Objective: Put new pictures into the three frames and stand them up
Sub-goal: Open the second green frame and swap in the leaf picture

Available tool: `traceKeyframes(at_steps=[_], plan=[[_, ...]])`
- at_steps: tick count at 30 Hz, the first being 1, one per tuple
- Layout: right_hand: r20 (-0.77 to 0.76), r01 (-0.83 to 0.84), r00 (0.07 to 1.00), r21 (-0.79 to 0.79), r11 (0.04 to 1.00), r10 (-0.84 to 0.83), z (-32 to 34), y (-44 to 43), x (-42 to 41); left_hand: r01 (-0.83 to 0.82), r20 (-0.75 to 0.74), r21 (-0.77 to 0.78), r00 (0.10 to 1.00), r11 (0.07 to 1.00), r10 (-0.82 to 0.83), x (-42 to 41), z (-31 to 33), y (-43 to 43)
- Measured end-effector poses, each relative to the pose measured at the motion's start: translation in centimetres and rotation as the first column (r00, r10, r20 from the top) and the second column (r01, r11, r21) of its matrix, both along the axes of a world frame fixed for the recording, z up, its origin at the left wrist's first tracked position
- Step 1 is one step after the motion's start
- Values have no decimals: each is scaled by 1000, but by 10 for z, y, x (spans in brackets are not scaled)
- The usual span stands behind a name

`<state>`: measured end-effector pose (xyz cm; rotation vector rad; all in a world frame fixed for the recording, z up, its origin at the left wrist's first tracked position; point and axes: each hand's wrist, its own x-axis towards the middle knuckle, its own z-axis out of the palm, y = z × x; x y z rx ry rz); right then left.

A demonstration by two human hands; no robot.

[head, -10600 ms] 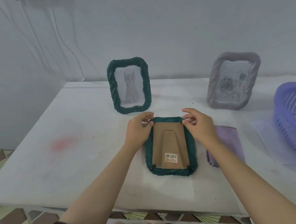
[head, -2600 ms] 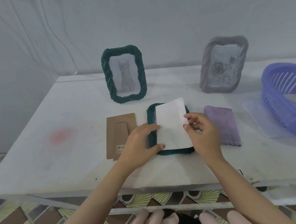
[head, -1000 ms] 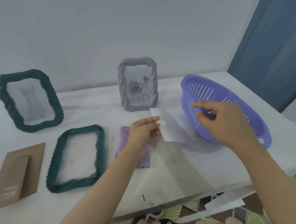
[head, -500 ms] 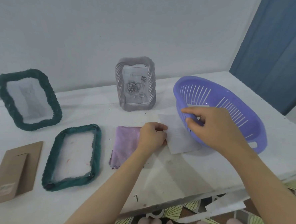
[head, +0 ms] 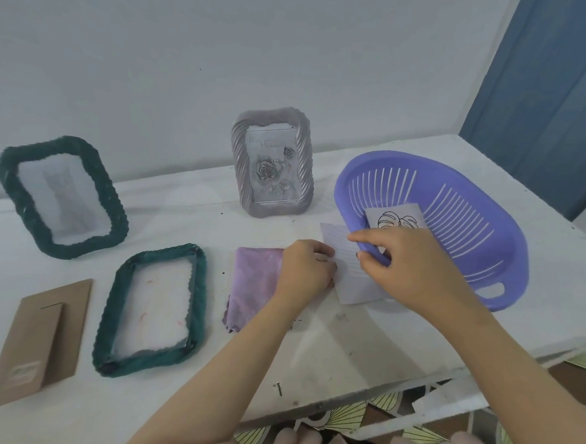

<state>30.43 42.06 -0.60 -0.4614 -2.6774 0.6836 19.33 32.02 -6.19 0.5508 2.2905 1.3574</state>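
- Left grip (head: 307, 269): fingers curled, pinching left edge of white sheet (head: 351, 280) flat on surface (head: 345, 348), beside purple cloth (head: 253, 281).
- Right grip (head: 416, 263): curled over near rim of purple basket (head: 422, 158), above sheet's right side.
- Leaf picture (head: 398, 218): inside basket, just behind right grip.
- Green frame (head: 139, 361): face down, back open, left of cloth; cardboard backing (head: 37, 340) flat at its left.
- Second green frame (head: 70, 251): upright, rear left, blurred picture inside.
- Grey frame (head: 239, 156): upright, rear centre, rose picture inside.
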Motion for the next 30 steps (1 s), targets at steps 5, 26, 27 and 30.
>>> traceKeyframes(at_steps=[5,26,27,30], plan=[[8,-2,1000,13,1000,2,-2,2,0,42,-232,-112,970,993,-67,-2,-5,1],[596,354,745,26,935,-299,0,80,-7,349,-470,82,840,933,-273,-5,20,5],[603,353,740,31,935,-299,-1,79,-7,348,-474,80,838,934,-271,-5,20,5],[611,369,725,42,928,-316,-5,78,-9,346,-475,76,837,935,-271,-5,20,5]])
